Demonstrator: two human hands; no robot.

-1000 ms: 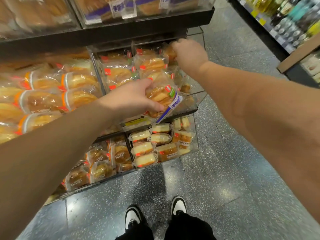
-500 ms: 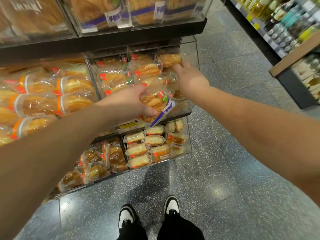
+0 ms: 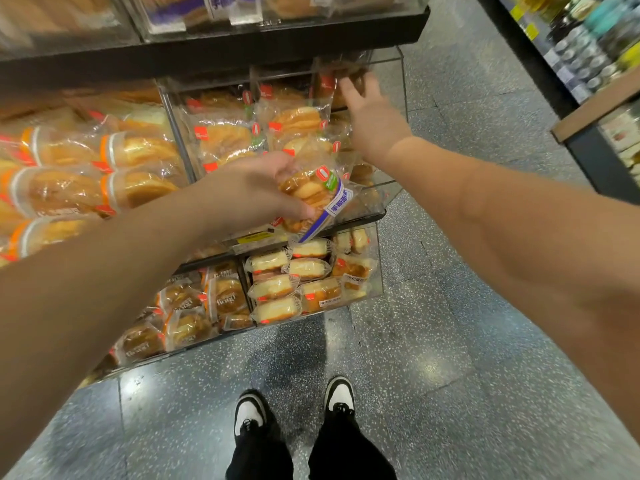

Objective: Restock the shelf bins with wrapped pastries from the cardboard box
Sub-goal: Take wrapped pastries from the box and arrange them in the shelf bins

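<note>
At the centre of the frame the left hand (image 3: pixel 258 192) grips a wrapped pastry (image 3: pixel 313 192), its fingers curled round the clear wrapper with the thumb underneath; the pack shows a white-and-blue label and a red tag and is held in front of the clear shelf bin (image 3: pixel 391 192) at middle height. Above and to the right, the right hand (image 3: pixel 372 117) reaches toward the back of that same bin, fingers spread wide and holding nothing, blurred at the tips; whether they touch the packs there cannot be told. The bin is heaped with similar wrapped buns (image 3: pixel 298 121). At the left, orange-banded packs (image 3: pixel 138 148) fill a neighbouring bin, and a lower bin (image 3: pixel 377 271) below centre holds pale sandwich-style cakes. Black-and-white shoes (image 3: pixel 294 407) stand on the speckled floor (image 3: pixel 433 358) at the bottom.
</note>
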